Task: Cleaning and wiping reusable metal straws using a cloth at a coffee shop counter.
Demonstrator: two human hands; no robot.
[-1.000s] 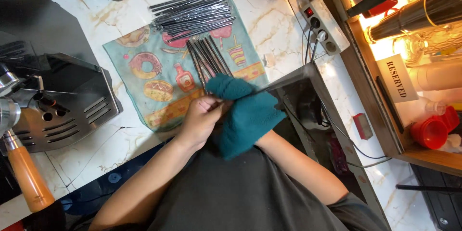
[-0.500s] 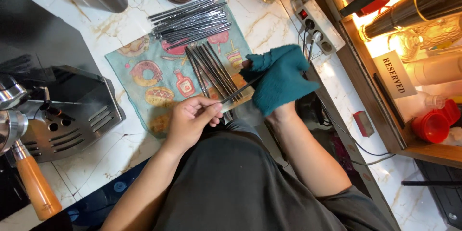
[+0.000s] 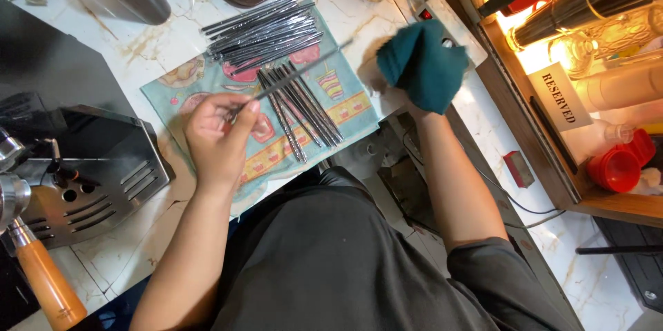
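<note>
Left hand [image 3: 219,132] pinches one metal straw [image 3: 297,73] at its near end — long axis running up and right toward the right hand [image 3: 423,65], whose grip is closed around a teal cloth [image 3: 431,55]. Other straws [image 3: 300,106] lie below on the patterned towel [image 3: 349,113].

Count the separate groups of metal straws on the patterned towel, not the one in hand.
2. One pile of metal straws lies across the far edge of the patterned towel; a second bunch lies mid-towel, beside the left hand. Individual straws overlap, uncountable.

Head camera looks steeply down, close above counter [image 3: 173,48].
</note>
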